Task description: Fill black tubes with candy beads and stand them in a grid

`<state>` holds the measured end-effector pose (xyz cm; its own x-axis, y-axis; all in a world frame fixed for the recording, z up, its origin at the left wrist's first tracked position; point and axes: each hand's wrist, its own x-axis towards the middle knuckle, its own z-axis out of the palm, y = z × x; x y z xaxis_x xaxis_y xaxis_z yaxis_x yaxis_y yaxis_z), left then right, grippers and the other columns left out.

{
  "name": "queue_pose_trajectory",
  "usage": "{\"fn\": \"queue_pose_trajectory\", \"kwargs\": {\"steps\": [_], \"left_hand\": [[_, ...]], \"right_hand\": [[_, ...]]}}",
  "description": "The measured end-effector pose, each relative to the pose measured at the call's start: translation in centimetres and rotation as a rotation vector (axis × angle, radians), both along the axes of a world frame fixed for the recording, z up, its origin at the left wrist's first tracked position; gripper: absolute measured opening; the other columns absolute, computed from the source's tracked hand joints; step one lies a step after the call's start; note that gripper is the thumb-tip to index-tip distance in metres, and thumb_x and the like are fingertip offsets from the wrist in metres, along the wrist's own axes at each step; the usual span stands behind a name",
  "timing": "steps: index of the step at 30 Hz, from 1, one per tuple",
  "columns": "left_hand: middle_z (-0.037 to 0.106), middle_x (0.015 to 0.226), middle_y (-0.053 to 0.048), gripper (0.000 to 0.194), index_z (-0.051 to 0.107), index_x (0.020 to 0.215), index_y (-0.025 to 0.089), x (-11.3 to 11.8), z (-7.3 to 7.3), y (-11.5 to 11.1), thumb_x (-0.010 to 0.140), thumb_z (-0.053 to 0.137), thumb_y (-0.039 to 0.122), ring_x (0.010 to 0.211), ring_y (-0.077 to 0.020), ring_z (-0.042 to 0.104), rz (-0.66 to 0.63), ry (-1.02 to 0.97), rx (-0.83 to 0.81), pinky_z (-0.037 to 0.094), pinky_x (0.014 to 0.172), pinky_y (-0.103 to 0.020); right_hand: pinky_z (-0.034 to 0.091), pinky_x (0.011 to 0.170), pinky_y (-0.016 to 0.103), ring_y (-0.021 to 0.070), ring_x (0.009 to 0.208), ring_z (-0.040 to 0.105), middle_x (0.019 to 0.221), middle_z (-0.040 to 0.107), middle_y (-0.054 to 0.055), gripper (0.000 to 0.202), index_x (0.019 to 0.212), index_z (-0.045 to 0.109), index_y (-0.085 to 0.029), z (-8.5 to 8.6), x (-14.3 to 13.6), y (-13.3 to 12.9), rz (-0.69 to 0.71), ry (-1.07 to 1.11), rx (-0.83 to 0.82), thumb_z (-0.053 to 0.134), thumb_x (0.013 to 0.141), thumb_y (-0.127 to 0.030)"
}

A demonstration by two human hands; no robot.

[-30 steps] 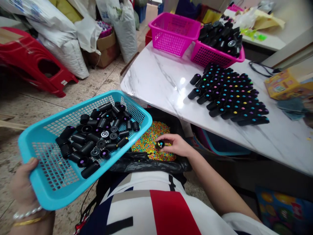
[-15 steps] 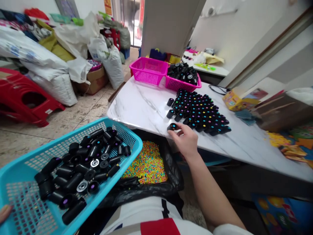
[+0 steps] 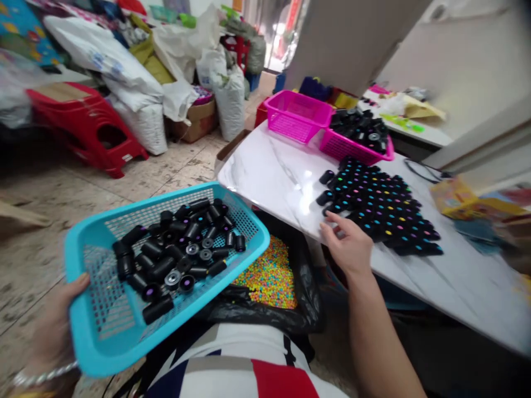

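My left hand grips the left rim of a blue plastic basket, thumb over the edge. Black cylinders lie jumbled inside the basket, some showing metal rings or coloured dots at their ends. My right hand is over the table's front edge, thumb and forefinger a little apart, with nothing visible between them. Its fingertips are at a black cylinder on the near left side of a dense group of upright cylinders with coloured dots on top. The fingers partly hide that cylinder.
Two pink baskets stand at the back of the white table, one filled with black cylinders. Below the edge, a black-lined container holds small coloured beads. A red stool and white sacks stand left.
My right hand has brought its cylinder to the group and parted its fingers from it. More of my left hand shows at the basket. The view has swung left.
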<state>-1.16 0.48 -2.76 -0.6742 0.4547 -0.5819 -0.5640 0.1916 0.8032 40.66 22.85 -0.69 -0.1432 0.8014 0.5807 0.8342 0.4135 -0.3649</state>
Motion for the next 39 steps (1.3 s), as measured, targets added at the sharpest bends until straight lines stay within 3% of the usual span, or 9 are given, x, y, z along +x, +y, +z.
{"fn": "queue_pose_trajectory", "kwargs": {"steps": [4, 7, 10, 12, 16, 22, 29, 33, 39], "left_hand": [[0.073, 0.081, -0.008, 0.057, 0.071, 0.086, 0.018, 0.3, 0.9, -0.2, 0.037, 0.088, 0.04, 0.07, -0.035, 0.068, 0.014, 0.005, 0.037, 0.061, 0.055, -0.04], [0.073, 0.078, -0.008, 0.055, 0.07, 0.083, 0.017, 0.3, 1.1, -0.1, 0.038, 0.089, 0.042, 0.07, -0.0343, 0.068, -0.032, 0.07, 0.082, 0.061, 0.062, -0.042], [0.073, 0.08, -0.007, 0.055, 0.07, 0.089, 0.018, 0.1, 1.0, -0.3, 0.044, 0.089, 0.043, 0.071, -0.0326, 0.068, -0.095, 0.089, 0.105, 0.06, 0.065, -0.043], [0.072, 0.082, -0.007, 0.054, 0.07, 0.093, 0.017, 0.1, 0.8, -0.6, 0.048, 0.087, 0.043, 0.073, -0.0319, 0.068, -0.138, 0.094, 0.125, 0.06, 0.067, -0.043], [0.072, 0.087, -0.007, 0.057, 0.069, 0.101, 0.017, -0.1, 0.3, -0.9, 0.052, 0.086, 0.04, 0.08, -0.0309, 0.068, -0.167, 0.126, 0.173, 0.059, 0.071, -0.041], [0.071, 0.08, -0.008, 0.052, 0.07, 0.095, 0.015, -0.3, 0.0, -0.8, 0.054, 0.084, 0.044, 0.078, -0.033, 0.068, -0.138, 0.098, 0.163, 0.06, 0.068, -0.043], [0.071, 0.078, -0.005, 0.058, 0.069, 0.101, 0.017, 0.1, 0.3, -0.2, 0.051, 0.086, 0.04, 0.077, -0.0331, 0.068, -0.166, 0.106, 0.171, 0.06, 0.066, -0.044], [0.072, 0.077, -0.007, 0.049, 0.07, 0.091, 0.016, 0.1, 0.2, -0.3, 0.052, 0.084, 0.042, 0.071, -0.0322, 0.068, -0.123, 0.085, 0.11, 0.061, 0.062, -0.042], [0.073, 0.083, -0.005, 0.052, 0.07, 0.093, 0.018, -0.9, 0.7, -0.2, 0.045, 0.083, 0.032, 0.078, -0.0337, 0.068, -0.038, 0.051, 0.055, 0.061, 0.062, -0.04]], "right_hand": [[0.047, 0.059, 0.027, 0.0144, 0.063, 0.06, 0.086, 0.072, 0.004, 0.021, 0.102, 0.072, -0.019, 0.3, -2.7, -1.1, 0.034, 0.051, 0.032, 0.062, 0.087, -0.03], [0.05, 0.071, 0.028, 0.0168, 0.08, 0.064, 0.095, 0.072, 0.005, 0.02, 0.106, 0.07, -0.021, 0.4, -6.5, -2.8, 0.385, -0.072, -0.066, 0.057, 0.091, -0.023], [0.05, 0.074, 0.03, 0.0197, 0.094, 0.062, 0.109, 0.07, 0.005, 0.028, 0.112, 0.068, -0.025, -0.4, -11.0, -3.0, 0.825, -0.482, -0.2, 0.049, 0.093, -0.016], [0.049, 0.072, 0.031, 0.022, 0.096, 0.061, 0.115, 0.067, 0.007, 0.03, 0.116, 0.066, -0.025, -1.4, -13.6, -2.2, 0.963, -0.742, -0.266, 0.047, 0.094, -0.016], [0.047, 0.072, 0.031, 0.0219, 0.095, 0.061, 0.121, 0.061, 0.01, 0.035, 0.124, 0.059, -0.022, -3.0, -16.2, -0.5, 0.98, -0.938, -0.339, 0.043, 0.094, -0.015], [0.045, 0.076, 0.029, 0.0221, 0.096, 0.058, 0.105, 0.06, 0.01, 0.027, 0.117, 0.055, -0.015, -2.9, -15.3, -0.1, 0.84, -0.89, -0.373, 0.046, 0.091, -0.017], [0.039, 0.061, 0.029, 0.0217, 0.079, 0.061, 0.104, 0.057, 0.011, 0.03, 0.115, 0.061, -0.026, -3.0, -17.0, 0.2, 0.843, -1.0, -0.4, 0.044, 0.091, -0.02], [0.042, 0.066, 0.029, 0.0193, 0.077, 0.061, 0.095, 0.061, 0.006, 0.019, 0.101, 0.063, -0.023, -1.5, -15.9, 0.2, 0.893, -0.704, -0.502, 0.059, 0.086, -0.034], [0.051, 0.084, 0.034, 0.0189, 0.095, 0.064, 0.106, 0.067, 0.006, 0.036, 0.112, 0.048, -0.023, -1.0, -8.0, -2.7, 0.796, 0.3, -0.784, 0.068, 0.083, -0.035]]}}
